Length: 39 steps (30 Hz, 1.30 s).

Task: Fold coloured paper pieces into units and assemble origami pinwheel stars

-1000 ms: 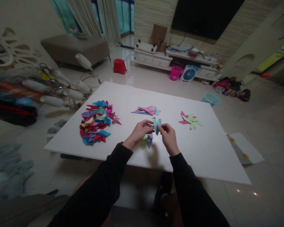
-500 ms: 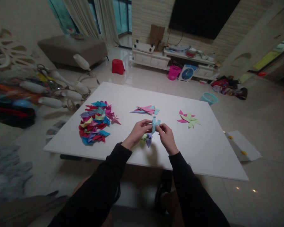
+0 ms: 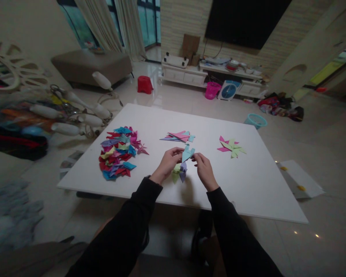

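Note:
A light-blue folded paper piece (image 3: 187,153), like an origami crane in the making, is held up over the table between my hands. My left hand (image 3: 168,164) pinches its left side. On its right edge are the fingertips of my right hand (image 3: 203,168), closed together. Just below lie a yellow-green folded paper (image 3: 175,174) and a purple folded paper (image 3: 183,172), side by side. Beyond my hands rests a stack of pink, purple and blue folded papers (image 3: 178,136).
On the white table (image 3: 236,184), a heap of many-coloured paper cranes (image 3: 117,154) sits at the left. Green and magenta folded papers (image 3: 232,148) lie at the right. A lamp with white shades (image 3: 65,129) stands by the left edge; a blue basket (image 3: 255,120) is behind the far right corner.
The light-blue paper has turned and shows a broader face. My right fingers have shifted slightly outward along its edge. The view has tilted a little; the other papers lie as before.

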### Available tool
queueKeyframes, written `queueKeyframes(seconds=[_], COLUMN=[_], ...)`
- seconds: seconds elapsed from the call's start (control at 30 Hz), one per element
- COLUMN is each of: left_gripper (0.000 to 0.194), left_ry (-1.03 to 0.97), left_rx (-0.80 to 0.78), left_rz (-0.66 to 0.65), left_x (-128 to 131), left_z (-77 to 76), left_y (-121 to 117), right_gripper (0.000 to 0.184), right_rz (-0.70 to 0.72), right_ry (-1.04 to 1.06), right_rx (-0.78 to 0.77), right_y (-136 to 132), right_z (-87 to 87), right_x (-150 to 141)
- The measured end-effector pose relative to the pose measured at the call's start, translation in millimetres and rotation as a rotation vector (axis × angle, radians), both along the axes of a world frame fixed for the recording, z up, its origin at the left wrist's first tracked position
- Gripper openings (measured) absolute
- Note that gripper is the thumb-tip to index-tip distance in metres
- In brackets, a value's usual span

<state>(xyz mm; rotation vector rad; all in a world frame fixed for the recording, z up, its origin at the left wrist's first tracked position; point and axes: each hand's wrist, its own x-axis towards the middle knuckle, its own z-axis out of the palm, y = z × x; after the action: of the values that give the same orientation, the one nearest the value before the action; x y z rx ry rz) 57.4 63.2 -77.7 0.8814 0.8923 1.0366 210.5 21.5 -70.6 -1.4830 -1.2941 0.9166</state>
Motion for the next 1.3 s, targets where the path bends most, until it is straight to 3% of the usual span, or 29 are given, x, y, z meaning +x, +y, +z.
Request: queueKeyframes(seconds=[0.17, 0.7, 0.9, 1.3], left_gripper=[0.032, 0.035, 0.047, 0.047], left_ry=[0.014, 0.063, 0.104, 0.135], left_rx=[0.054, 0.206, 0.191, 0.162], left_rz=[0.000, -0.014, 0.031, 0.022], left_x=[0.4, 0.2, -2.0, -3.1], left_z=[-4.6, -2.1, 3.3, 8.3], left_y=[-2.6, 2.1, -0.5, -0.3], right_gripper=[0.028, 0.031, 0.028, 0.025], right_rz=[-0.028, -0.102, -0.098, -0.091], right_ry=[-0.026, -0.006, 0.002, 0.003], right_rx=[0.042, 0.082, 0.075, 0.079], right_y=[-4.0, 1.5, -1.3, 0.0], right_z=[2.1, 0.2, 1.9, 1.2], right_x=[0.4, 1.7, 1.5, 2.9])
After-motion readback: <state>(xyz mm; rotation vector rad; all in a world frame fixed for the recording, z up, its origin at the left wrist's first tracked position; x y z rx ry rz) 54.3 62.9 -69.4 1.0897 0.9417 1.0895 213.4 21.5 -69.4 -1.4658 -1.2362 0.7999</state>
